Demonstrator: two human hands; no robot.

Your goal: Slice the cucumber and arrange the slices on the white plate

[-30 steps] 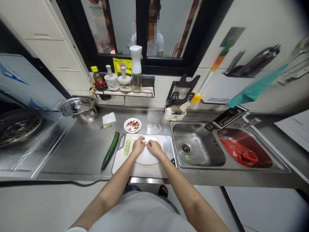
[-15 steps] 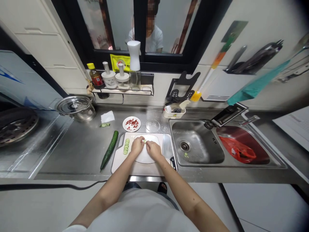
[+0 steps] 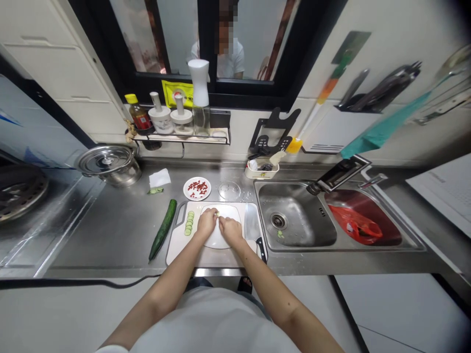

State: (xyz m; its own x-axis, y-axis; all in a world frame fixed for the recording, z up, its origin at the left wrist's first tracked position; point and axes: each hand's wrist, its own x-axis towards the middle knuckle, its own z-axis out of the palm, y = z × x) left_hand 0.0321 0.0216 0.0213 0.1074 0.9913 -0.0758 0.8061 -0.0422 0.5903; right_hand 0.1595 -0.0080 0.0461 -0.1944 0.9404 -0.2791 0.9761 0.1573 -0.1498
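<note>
My left hand [image 3: 207, 224] is closed over a white plate [image 3: 220, 240], with a small pale green piece, like cucumber, at its fingertips. Beside it my right hand [image 3: 230, 229] is also closed, its fingertips near that piece; whatever they pinch is too small to make out. The plate lies on a cutting board [image 3: 176, 250]. Left of the plate, cucumber slices [image 3: 189, 223] overlap in a row. A knife [image 3: 252, 223] rests at the board's right side, its black handle toward me. A whole cucumber [image 3: 162, 230] lies left of the board.
Behind the board is a small plate of red pieces [image 3: 197, 189]. A lidded pot [image 3: 110, 164] and a white paper [image 3: 159, 178] stand at left. The sink [image 3: 298, 215] is right, a red bag [image 3: 355, 224] in its second basin. Bottles line a shelf [image 3: 180, 138].
The whole view has shifted slightly. My right hand's fingertips have drawn a little apart from my left hand's, while the small green piece stays by my left fingertips.
</note>
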